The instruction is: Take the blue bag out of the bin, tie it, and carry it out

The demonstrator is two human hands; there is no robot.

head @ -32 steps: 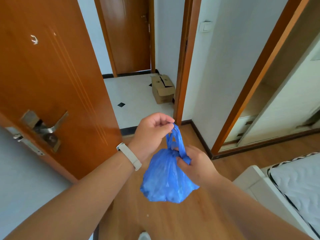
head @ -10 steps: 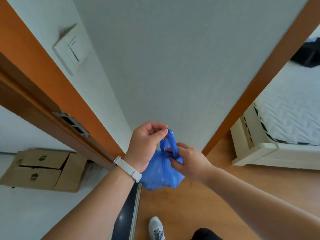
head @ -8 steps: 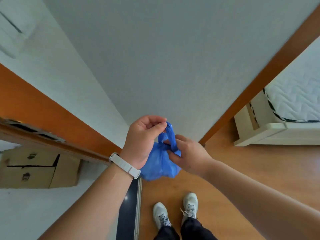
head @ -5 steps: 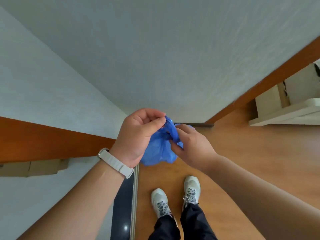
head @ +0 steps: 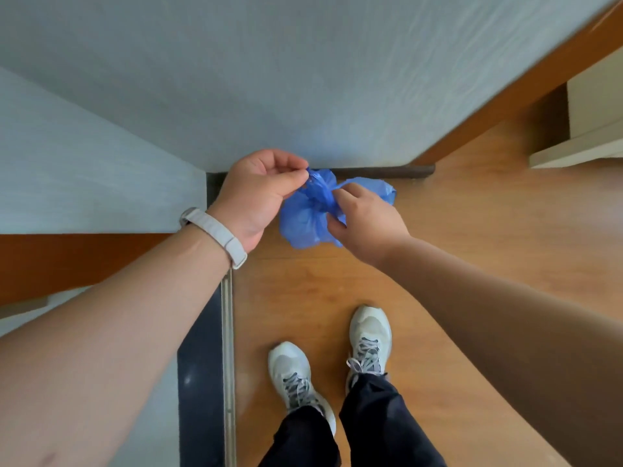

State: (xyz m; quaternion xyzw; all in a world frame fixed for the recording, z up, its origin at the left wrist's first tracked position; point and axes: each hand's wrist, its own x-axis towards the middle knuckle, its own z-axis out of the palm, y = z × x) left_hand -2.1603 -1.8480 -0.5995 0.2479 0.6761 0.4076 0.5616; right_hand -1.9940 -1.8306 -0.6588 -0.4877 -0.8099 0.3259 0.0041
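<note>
The small blue plastic bag hangs in the air between my two hands, above the wooden floor and close to the wall. My left hand, with a pale wristband, pinches one end of the bag's gathered top. My right hand grips the bag's neck from the right, and another loose blue end sticks out past its fingers. The bag's lower right side is hidden behind my right hand.
A white wall corner stands right in front of me. A dark threshold strip with a metal rail runs along the floor on my left. My two white sneakers stand on the wooden floor. A cream furniture base shows at the far right.
The view has tilted from the doorway and wall down to the floor and my feet. Both hands stayed on the bag's top, and its handles are now drawn tighter with one end fanned out to the right.
</note>
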